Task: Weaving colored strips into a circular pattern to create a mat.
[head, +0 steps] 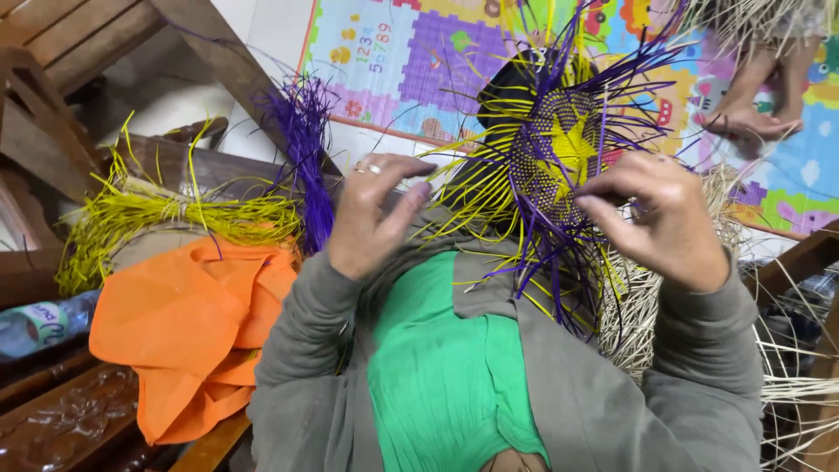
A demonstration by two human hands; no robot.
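A round woven piece (559, 153) of purple and yellow strips sits in the middle, a little toward 1 o'clock. It has a yellow star shape in its center, and loose strips stick out all around it. The right hand (664, 218) is at 3 o'clock from the piece, and its fingers pinch strips at the edge. The left hand (376, 210) is at 9 o'clock from it, with its fingers bent around some yellow strips. The two hands are apart, one on each side of the weaving.

Under the hands are gray sleeves and a green top. At 9 o'clock lies an orange cloth (188, 328), with a bunch of yellow strips (149, 218) above it and a bunch of purple strips (301, 140) beside that. A colorful play mat (419, 61) covers the floor at 12 o'clock. Another person's bare foot (752, 114) rests on the mat at 2 o'clock. Pale straw (634, 315) lies at 4 o'clock.
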